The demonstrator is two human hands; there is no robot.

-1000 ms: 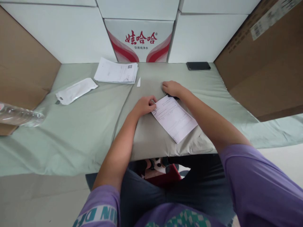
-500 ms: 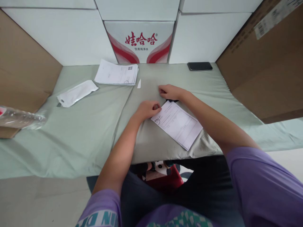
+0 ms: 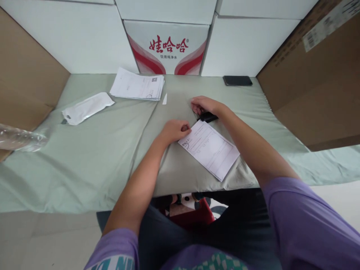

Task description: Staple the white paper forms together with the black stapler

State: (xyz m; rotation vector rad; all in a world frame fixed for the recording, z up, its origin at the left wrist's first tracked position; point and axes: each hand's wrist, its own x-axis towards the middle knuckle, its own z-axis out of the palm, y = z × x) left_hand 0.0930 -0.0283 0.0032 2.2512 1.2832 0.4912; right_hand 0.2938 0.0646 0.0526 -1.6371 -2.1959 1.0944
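My left hand (image 3: 177, 130) pinches the upper left edge of a small stack of printed papers (image 3: 211, 150), which lies slanted on the cloth near the front edge. Just beyond the top corner of the papers is my right hand (image 3: 204, 105), its fingers curled in and closed. Whatever those fingers hold, if anything, is hidden. Below the right palm and wrist lies a black, stapler-like object (image 3: 208, 117), partly covered by the hand, close to the papers' top edge.
A second paper stack (image 3: 137, 85) lies at the back left, with a small white scrap (image 3: 164, 99) beside it. Further left are a white packet (image 3: 87, 108) and a clear plastic bottle (image 3: 21, 138). A phone (image 3: 237, 80) rests before white boxes (image 3: 165, 48). Cardboard (image 3: 317, 82) stands at right.
My right hand has shifted slightly right and lifted off, so more of the black object shows. The left hand keeps its pinch on the papers. The view has moved a little.
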